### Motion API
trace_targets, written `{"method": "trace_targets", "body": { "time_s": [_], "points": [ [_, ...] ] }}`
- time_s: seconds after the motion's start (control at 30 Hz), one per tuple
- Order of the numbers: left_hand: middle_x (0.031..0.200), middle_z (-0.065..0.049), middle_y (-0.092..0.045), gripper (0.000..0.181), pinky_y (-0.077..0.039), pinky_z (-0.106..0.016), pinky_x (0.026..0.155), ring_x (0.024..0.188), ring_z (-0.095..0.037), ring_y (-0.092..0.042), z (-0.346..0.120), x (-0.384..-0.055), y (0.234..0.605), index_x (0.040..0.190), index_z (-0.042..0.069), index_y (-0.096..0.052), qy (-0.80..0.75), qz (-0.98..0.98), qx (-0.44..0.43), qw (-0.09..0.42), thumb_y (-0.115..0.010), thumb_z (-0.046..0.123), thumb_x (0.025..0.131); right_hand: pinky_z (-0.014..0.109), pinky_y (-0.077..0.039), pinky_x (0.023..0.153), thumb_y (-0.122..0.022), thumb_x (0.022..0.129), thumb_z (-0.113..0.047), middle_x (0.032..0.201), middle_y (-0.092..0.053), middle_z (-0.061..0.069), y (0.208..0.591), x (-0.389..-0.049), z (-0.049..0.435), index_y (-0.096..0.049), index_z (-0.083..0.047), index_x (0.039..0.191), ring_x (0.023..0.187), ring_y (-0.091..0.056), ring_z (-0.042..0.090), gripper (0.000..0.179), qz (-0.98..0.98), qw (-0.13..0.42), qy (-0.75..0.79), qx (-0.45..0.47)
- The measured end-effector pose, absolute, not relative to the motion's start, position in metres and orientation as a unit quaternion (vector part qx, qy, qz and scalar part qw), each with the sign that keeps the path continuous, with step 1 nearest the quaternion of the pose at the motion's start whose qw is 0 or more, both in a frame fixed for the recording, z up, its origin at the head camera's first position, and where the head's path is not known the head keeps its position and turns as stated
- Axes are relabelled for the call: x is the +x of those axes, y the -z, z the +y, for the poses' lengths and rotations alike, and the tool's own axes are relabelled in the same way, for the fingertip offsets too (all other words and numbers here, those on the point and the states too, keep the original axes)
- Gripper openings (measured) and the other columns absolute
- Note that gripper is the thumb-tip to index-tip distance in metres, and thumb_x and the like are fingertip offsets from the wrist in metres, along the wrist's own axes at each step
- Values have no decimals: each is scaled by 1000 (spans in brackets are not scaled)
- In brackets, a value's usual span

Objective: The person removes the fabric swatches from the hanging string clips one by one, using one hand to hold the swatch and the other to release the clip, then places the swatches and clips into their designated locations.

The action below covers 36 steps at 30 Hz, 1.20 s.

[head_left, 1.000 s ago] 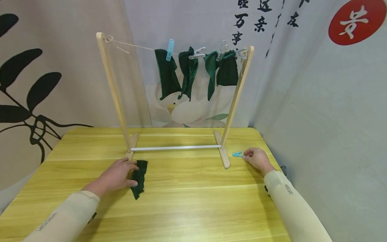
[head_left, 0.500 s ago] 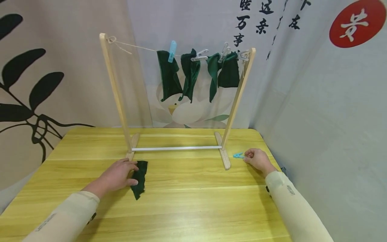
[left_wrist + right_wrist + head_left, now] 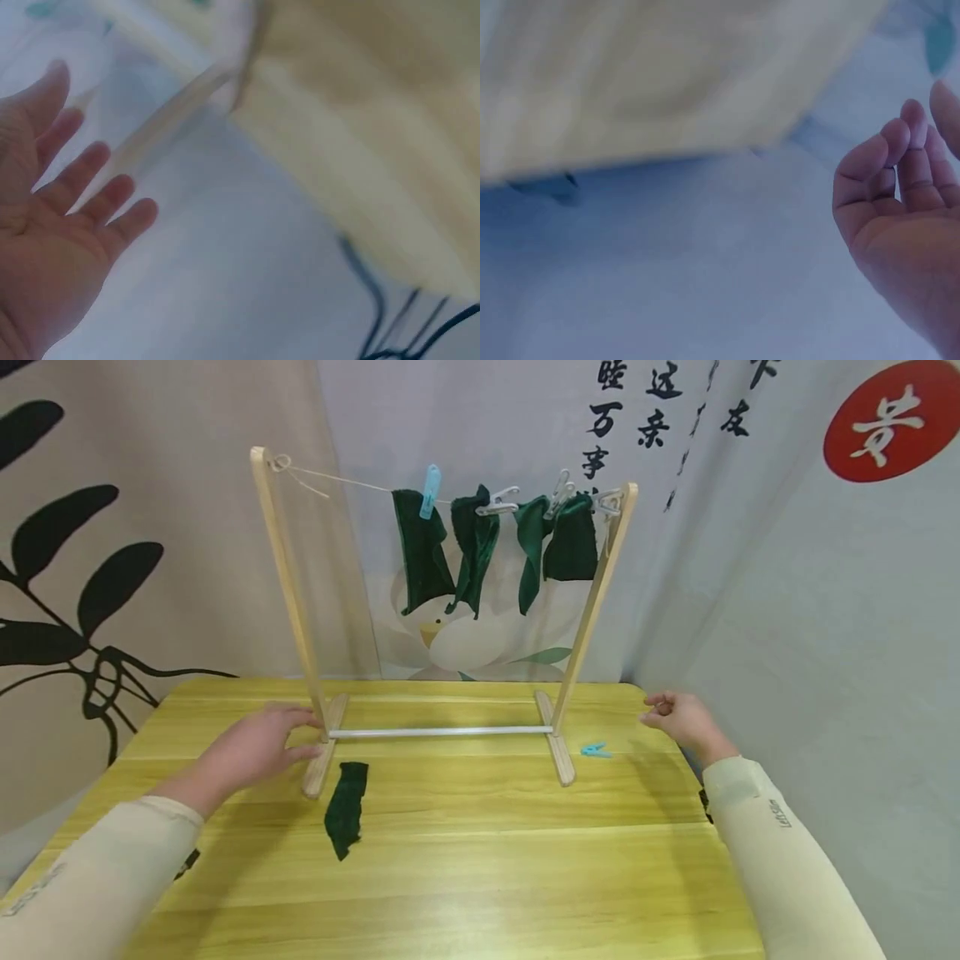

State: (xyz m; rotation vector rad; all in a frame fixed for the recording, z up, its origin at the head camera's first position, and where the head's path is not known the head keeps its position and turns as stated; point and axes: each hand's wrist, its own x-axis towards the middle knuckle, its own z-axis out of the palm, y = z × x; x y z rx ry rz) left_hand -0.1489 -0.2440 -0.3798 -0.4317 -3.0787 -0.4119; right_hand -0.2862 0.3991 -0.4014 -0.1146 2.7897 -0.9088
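My left hand point(image 3: 251, 747) is raised beside the left post of a wooden drying rack point(image 3: 288, 585), holding nothing. Its fingers look nearly straight in the left wrist view. A dark green cloth point(image 3: 347, 810) lies flat on the table just right of and below that hand. My right hand point(image 3: 686, 722) hovers over the table's right side, fingers loosely bent around nothing in the right wrist view. A blue clothespin point(image 3: 596, 750) lies on the table to its left, near the rack's right foot point(image 3: 557, 739).
Several green cloths point(image 3: 423, 556) hang from a string point(image 3: 345, 481) between the posts, held by a blue clothespin point(image 3: 431, 492) and several grey ones point(image 3: 498, 502). A white bar point(image 3: 442, 732) joins the rack's feet. Curtains surround the wooden table point(image 3: 480, 893).
Both hands have lifted away: the left from the green cloth, up and to the left; the right from the blue clothespin, up and to the right. Cloth and clothespin stay on the table.
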Motion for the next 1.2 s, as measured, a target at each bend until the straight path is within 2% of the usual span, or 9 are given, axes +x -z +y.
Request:
{"method": "trace_targets", "body": {
  "time_s": [0.07, 0.27, 0.4, 0.53, 0.7, 1.0, 1.2],
  "points": [
    [154, -29, -56, 49, -45, -72, 111, 140, -57, -52, -238, -155, 353, 144, 7, -65, 139, -981, -133, 34, -74, 30, 102, 59, -52, 106, -63, 109, -37, 141, -60, 27, 378, -288, 403, -53, -3, 153, 129, -59, 44, 56, 947, 88, 306, -39],
    [160, -18, -55, 60, -43, -68, 117, 147, -46, -50, -203, -169, 276, 156, 14, -55, 230, -948, -135, 171, -77, 26, 101, 64, -49, 107, -63, 108, -42, 145, -58, 28, 306, -291, 405, -52, -5, 155, 131, -57, 46, 61, 955, 36, 291, -43],
    [165, -7, -52, 63, -47, -65, 115, 145, -43, -54, -176, -180, 242, 160, 25, -52, 312, -915, -131, 219, -76, 29, 102, 66, -47, 109, -64, 107, -45, 146, -57, 28, 267, -292, 399, -52, -7, 155, 134, -54, 46, 62, 956, 0, 292, -38],
    [167, 3, -49, 62, -49, -57, 117, 147, -35, -54, -157, -196, 224, 161, 33, -50, 370, -893, -123, 227, -73, 36, 103, 65, -46, 108, -66, 105, -49, 141, -61, 24, 238, -293, 387, -55, -9, 154, 131, -56, 44, 64, 953, -31, 297, -40],
    [166, 6, -50, 61, -44, -44, 125, 150, -23, -49, -140, -215, 211, 160, 36, -50, 417, -874, -111, 223, -72, 38, 103, 56, -49, 102, -69, 103, -48, 129, -69, 14, 210, -296, 369, -58, -11, 151, 123, -58, 35, 61, 953, -53, 293, -47],
    [170, 8, -43, 55, -44, -43, 125, 154, -23, -46, -124, -236, 203, 157, 43, -53, 465, -862, -73, 189, -70, 40, 104, 40, -51, 98, -71, 101, -47, 112, -69, -8, 151, -293, 329, -61, -19, 150, 110, -58, 18, 57, 948, -97, 299, -43],
    [169, 7, -44, 49, -45, -43, 124, 153, -24, -49, -118, -242, 200, 153, 39, -59, 484, -854, -53, 185, -70, 36, 105, 25, -48, 88, -72, 101, -45, 102, -65, -17, 113, -282, 290, -67, -21, 144, 100, -58, 9, 50, 935, -150, 308, -92]
  ]
}}
